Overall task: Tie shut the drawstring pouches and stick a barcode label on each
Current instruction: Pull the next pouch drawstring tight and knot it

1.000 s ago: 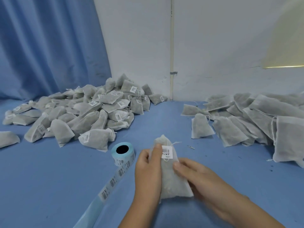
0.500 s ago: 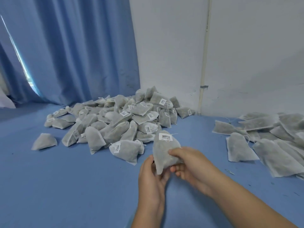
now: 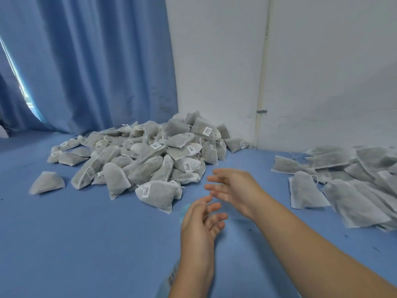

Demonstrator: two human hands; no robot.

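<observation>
Head view, tied pouches: a heap of grey-green mesh drawstring pouches (image 3: 150,155) lies at the far left-centre of the surface, reaching back to the curtain and wall. The pouches are plump, their necks are cinched, and thin white strings trail from them.
Barcode labels: small white rectangles with black bars show on many pouches in this heap. One is clear on the nearest pouch (image 3: 160,195), where the label (image 3: 146,191) sits near its left end.
Stray pouch: a single one (image 3: 46,185) lies apart, to the left of the heap, with no label showing.
Untied pouches: a second spread (image 3: 354,179) lies on the right, flat and overlapping, with straight open-looking tops. Its closest pouch (image 3: 305,193) lies at the front left edge.
Left hand (image 3: 198,224): empty, fingers loosely spread, just above the surface between the two groups.
Right hand (image 3: 234,187): empty, fingers stretched toward the heap and blurred, just beyond the left hand.
Label strip (image 3: 166,284): a pale band at the bottom edge, mostly hidden by the left forearm.
Surface (image 3: 86,244): blue cloth.
Curtain (image 3: 96,61): blue, pleated, at the back left.
Wall (image 3: 322,72): white, with a thin upright pipe (image 3: 263,72).
</observation>
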